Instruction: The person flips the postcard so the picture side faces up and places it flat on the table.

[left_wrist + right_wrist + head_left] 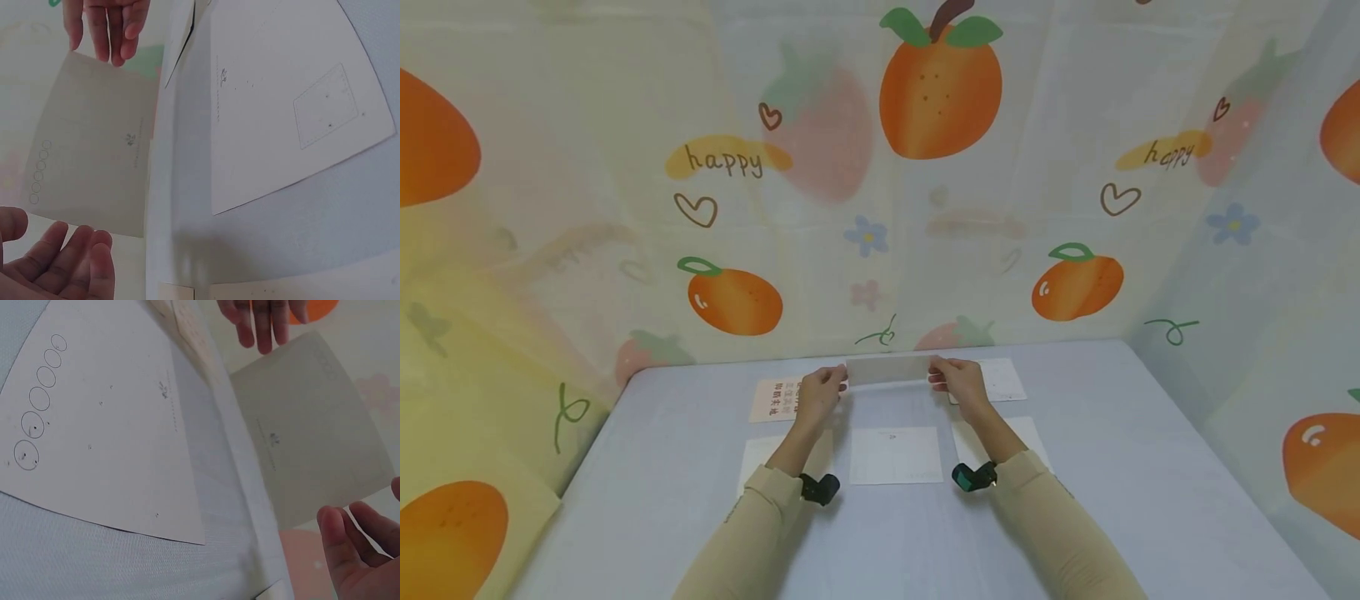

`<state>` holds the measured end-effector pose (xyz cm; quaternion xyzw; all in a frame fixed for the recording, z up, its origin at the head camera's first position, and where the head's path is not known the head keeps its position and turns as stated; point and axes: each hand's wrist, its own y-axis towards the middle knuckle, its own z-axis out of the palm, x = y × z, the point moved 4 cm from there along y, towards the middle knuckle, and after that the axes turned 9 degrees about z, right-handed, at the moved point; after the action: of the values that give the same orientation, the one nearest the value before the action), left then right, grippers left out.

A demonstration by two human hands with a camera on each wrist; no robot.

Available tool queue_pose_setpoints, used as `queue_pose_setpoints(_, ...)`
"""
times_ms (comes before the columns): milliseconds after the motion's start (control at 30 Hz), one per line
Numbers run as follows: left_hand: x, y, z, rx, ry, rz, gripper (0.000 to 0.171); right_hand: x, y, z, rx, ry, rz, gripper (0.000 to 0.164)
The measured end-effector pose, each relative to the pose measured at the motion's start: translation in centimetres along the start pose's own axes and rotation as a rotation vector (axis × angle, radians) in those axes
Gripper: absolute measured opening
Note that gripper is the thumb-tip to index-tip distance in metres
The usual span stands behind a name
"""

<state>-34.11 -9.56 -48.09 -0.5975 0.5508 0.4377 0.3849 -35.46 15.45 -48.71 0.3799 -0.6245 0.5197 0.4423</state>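
Note:
Both hands hold a pale postcard (889, 370) between them, raised over the far part of the table. My left hand (822, 392) pinches its left edge, while my right hand (962, 385) pinches the right one. The left wrist view shows the held postcard (94, 137) with a line of small printed circles and a little emblem. In that view my left hand's fingers (81, 250) lie at the lower edge, and the right hand (112, 25) is at the opposite edge. Another postcard (895, 456) lies flat on the table below the hands.
More cards lie around it: one with printed characters (772, 402) at back left, a white one (1003, 380) at back right, and others partly under the forearms. The table (625, 508) has a pale cloth and meets a fruit-patterned curtain (820, 250) behind.

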Motion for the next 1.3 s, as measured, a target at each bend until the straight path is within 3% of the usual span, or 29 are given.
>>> queue_pose_setpoints(367,-0.32,-0.35,-0.39,-0.055,0.014,0.033,0.041,0.09,-0.41,-0.03,0.003,0.015,0.011,0.035)
queue_pose_setpoints(833,0.49,0.03,-0.66,-0.042,-0.004,-0.011,0.037,-0.19,-0.08,0.06,0.001,0.009,-0.015,0.028)
queue_pose_setpoints(1300,0.65,-0.28,-0.96,-0.035,-0.051,-0.006,0.036,-0.72,0.07,0.33,0.019,-0.04,-0.028,0.024)
